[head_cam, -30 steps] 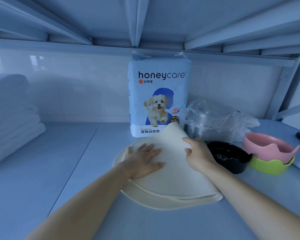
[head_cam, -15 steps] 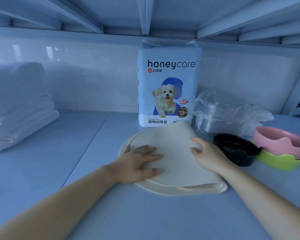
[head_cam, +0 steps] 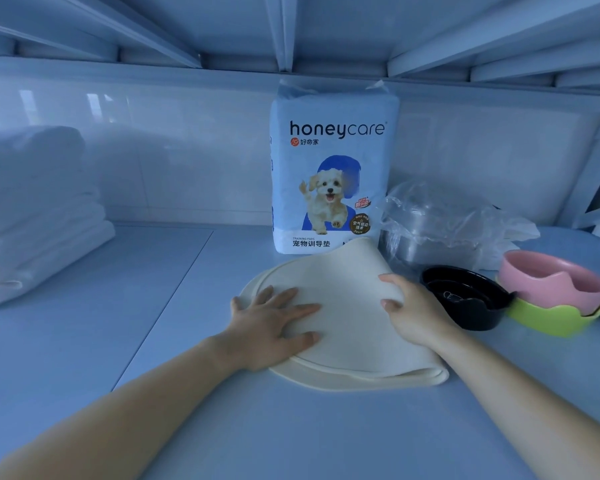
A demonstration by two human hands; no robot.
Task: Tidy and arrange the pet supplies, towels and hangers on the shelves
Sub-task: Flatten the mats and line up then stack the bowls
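Observation:
A cream round mat (head_cam: 347, 327), folded over on itself, lies on the shelf (head_cam: 153, 323) in front of a standing pack of honeycare training pads (head_cam: 333, 168). My left hand (head_cam: 274, 323) presses flat on the mat's left part, fingers spread. My right hand (head_cam: 413, 310) grips the folded upper layer at its right edge, thumb on top. The mat's far tip curls up against the pack.
Folded white towels (head_cam: 39, 216) are stacked at the left. Right of the mat stand a black bowl (head_cam: 465, 299), a pink bowl (head_cam: 551, 282) nested in a green one (head_cam: 555, 317), and a metal bowl in clear plastic wrap (head_cam: 440, 230). The upper shelf's underside (head_cam: 291, 29) hangs low overhead.
My left hand slid a little toward the mat's left edge and near side. My right hand kept its hold on the fold. The view shifted slightly.

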